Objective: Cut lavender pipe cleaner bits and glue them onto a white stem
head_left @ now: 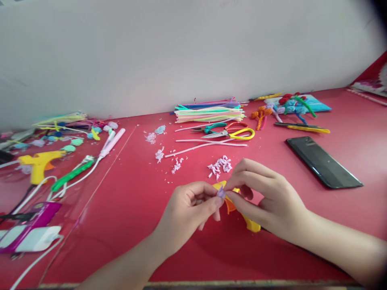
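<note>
I'm seeing the right hand (266, 193) hiding part of a yellow glue gun (252, 224); the lilac scrap (221, 193) is looking too small to make out.

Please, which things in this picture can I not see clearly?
All in the head view:
Lilac piece: too small, partly covered by left hand and right hand; exact shape unclear.
Yellow tool: middle hidden by right hand.
Black thing: cut off by left edge.

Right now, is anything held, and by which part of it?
A small lilac piece, pinched at its left side by the left hand; the right hand has fingertips at its right edge, grip unclear.
</note>
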Motion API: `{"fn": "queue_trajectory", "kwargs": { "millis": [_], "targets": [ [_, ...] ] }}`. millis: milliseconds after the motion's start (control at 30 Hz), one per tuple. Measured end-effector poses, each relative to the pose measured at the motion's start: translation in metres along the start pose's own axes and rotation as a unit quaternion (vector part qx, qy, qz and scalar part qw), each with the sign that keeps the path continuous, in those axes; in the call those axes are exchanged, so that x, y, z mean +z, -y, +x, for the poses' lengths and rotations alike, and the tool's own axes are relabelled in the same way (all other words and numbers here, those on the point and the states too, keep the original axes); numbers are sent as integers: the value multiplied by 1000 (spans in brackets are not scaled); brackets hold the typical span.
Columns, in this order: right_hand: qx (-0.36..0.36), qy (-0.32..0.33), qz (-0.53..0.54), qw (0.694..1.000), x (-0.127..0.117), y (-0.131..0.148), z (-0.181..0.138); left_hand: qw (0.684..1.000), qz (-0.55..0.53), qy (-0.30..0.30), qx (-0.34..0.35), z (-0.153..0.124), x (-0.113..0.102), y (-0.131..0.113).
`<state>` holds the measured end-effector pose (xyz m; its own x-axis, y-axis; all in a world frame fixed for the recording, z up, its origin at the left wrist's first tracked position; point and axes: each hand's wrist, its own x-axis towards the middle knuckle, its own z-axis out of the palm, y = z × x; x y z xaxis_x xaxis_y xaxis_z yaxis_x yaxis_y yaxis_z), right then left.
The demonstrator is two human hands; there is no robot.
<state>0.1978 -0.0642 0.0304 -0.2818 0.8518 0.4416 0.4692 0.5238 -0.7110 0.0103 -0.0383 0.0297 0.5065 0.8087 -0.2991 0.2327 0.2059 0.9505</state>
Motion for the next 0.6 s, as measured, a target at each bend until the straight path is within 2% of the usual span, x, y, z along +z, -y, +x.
{"fn": "queue_trajectory", "kwargs": {
  "millis": [200,433,600],
  "targets": [
    [73,20,40,996,1,2,3,999,-20,12,-26,4,0,4],
    [188,67,102,974,-1,2,6,997,-66,27,-35,6,0,5],
    [171,59,91,979,-2,0,8,996,-71,26,-45,6,1,5]
  ]
}}
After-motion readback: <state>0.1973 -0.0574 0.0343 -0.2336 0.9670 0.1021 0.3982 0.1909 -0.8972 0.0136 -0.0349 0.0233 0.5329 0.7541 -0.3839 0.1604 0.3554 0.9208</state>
